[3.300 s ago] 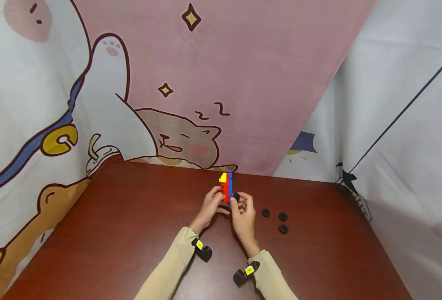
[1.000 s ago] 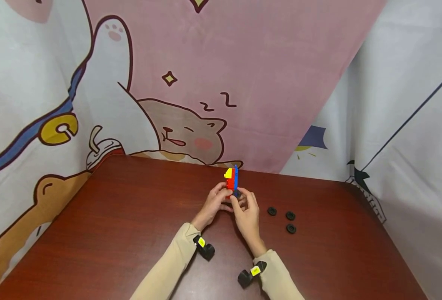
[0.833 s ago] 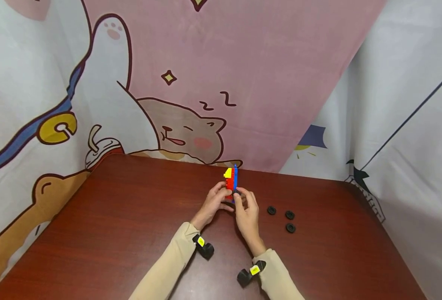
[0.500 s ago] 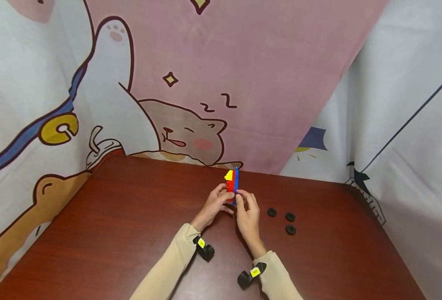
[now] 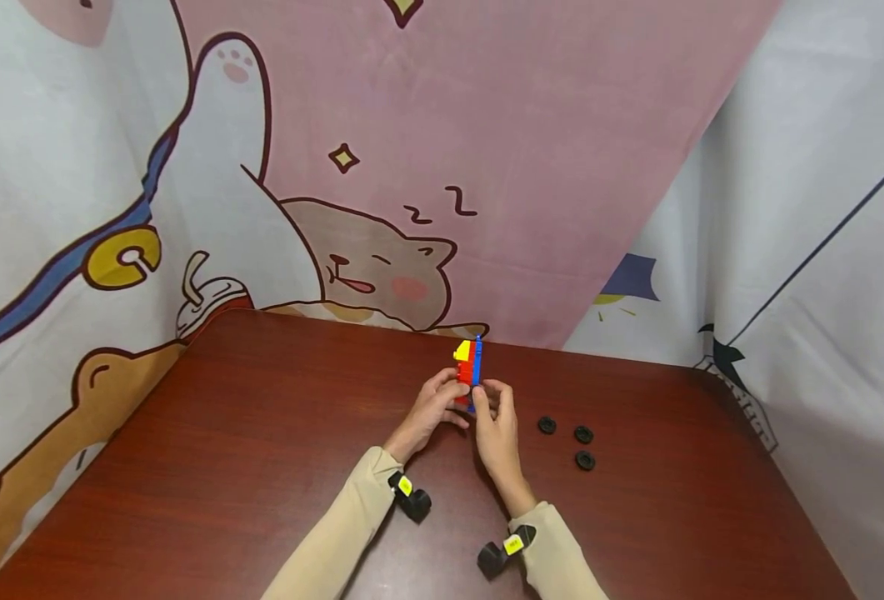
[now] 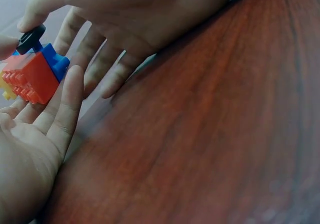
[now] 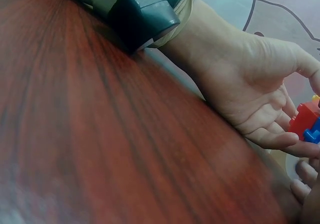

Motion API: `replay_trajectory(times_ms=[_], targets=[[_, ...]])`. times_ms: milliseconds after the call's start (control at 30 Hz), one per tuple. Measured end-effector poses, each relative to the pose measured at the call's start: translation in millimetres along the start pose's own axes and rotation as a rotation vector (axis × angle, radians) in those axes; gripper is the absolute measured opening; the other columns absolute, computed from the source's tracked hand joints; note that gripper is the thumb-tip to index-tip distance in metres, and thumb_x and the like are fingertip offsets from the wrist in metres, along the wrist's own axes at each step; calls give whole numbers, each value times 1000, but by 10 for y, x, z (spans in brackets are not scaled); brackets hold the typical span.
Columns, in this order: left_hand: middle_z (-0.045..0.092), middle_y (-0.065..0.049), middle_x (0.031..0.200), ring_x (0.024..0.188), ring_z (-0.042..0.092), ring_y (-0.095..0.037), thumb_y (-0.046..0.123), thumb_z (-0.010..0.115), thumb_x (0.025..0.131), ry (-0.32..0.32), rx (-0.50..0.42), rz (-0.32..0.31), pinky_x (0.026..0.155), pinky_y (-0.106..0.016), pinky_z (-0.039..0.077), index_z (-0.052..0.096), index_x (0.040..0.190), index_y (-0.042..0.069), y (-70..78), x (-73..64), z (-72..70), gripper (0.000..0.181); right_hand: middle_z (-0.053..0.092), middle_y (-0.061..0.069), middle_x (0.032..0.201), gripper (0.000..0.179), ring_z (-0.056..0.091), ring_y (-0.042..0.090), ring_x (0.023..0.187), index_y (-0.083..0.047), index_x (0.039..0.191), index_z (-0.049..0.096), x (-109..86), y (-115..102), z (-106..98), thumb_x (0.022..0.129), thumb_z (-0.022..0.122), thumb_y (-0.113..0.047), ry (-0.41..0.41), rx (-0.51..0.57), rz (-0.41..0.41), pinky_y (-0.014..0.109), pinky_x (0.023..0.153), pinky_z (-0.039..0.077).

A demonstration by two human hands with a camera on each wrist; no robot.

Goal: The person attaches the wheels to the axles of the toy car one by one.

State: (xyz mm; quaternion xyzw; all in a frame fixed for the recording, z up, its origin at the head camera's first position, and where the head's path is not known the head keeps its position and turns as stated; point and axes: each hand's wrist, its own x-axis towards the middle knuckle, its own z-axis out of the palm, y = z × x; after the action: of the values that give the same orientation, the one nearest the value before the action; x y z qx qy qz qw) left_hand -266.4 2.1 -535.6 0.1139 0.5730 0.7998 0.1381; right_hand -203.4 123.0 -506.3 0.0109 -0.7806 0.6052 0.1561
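A small brick model (image 5: 468, 365) of yellow, red and blue bricks stands upright above the table's middle. My left hand (image 5: 438, 400) grips its red side (image 6: 31, 76) from the left, fingers curled round the lower part. My right hand (image 5: 491, 407) is against the blue side and pinches a small black wheel (image 6: 30, 36) onto the blue brick (image 6: 56, 62). In the right wrist view the left palm (image 7: 250, 97) cups the red brick (image 7: 305, 119). The wheel is hidden in the head view.
Three loose black wheels (image 5: 546, 425) (image 5: 583, 434) (image 5: 586, 459) lie on the dark red table (image 5: 224, 450) just right of my hands. Printed cloth (image 5: 382, 167) hangs close behind and along both sides of the table.
The right hand has closed in on the model's blue side with the black wheel, which no longer shows in the head view. The left hand keeps its hold. The loose wheels have not moved.
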Motion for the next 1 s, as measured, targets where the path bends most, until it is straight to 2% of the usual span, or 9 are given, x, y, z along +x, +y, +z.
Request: replay_trajectory(times_ms=[100, 233, 467, 500, 700, 833, 1000], targets=[[65, 6, 93, 67, 64, -12, 12, 55, 95, -3, 4, 4, 55, -27, 57, 47, 126, -3, 1, 1, 3, 35, 63, 20, 122, 45, 64, 27, 107, 5, 136, 48, 5, 4, -18, 105, 51, -27, -25, -13, 20, 24, 84, 52], [65, 7, 91, 67, 64, -12, 11, 55, 96, -6, 2, 11, 54, -27, 56, 46, 127, -5, 6, -1, 6, 37, 66, 20, 124, 45, 65, 30, 112, 3, 139, 49, 8, 5, -28, 106, 49, -28, -46, -23, 17, 26, 88, 53], [65, 6, 90, 67, 65, -14, 13, 55, 95, -5, 3, 26, 54, -27, 56, 47, 127, -5, -10, 10, 6, 37, 65, 20, 122, 43, 67, 37, 100, 0, 141, 48, 14, 10, -40, 106, 48, -25, -88, 7, 3, 27, 80, 55], [65, 6, 90, 67, 65, -14, 13, 56, 94, -4, 8, 26, 54, -27, 57, 47, 127, -4, -13, 8, 7, 38, 65, 20, 122, 43, 67, 37, 98, 0, 142, 48, 30, 68, -33, 106, 47, -25, -90, 7, 10, 27, 79, 55], [67, 3, 94, 67, 65, -17, 16, 59, 94, 4, 36, 16, 54, -26, 56, 49, 128, -3, -27, 20, 25, 40, 65, 16, 121, 45, 67, 30, 89, -9, 144, 45, 115, 416, 16, 107, 44, -34, -70, -30, -1, 27, 75, 54], [68, 2, 96, 66, 63, -17, 13, 59, 94, 25, 52, 7, 51, -25, 54, 51, 126, -2, -35, 22, 30, 37, 65, 13, 117, 46, 66, 24, 87, -11, 144, 44, 99, 416, 25, 107, 42, -39, -68, -78, -5, 29, 76, 53], [69, 1, 97, 64, 63, -17, 12, 59, 94, 43, 68, 10, 49, -24, 52, 52, 126, -3, -16, 3, 41, 36, 65, 13, 117, 47, 65, 23, 88, -10, 144, 43, 96, 420, 30, 107, 41, -39, -73, -87, -6, 33, 82, 53]])
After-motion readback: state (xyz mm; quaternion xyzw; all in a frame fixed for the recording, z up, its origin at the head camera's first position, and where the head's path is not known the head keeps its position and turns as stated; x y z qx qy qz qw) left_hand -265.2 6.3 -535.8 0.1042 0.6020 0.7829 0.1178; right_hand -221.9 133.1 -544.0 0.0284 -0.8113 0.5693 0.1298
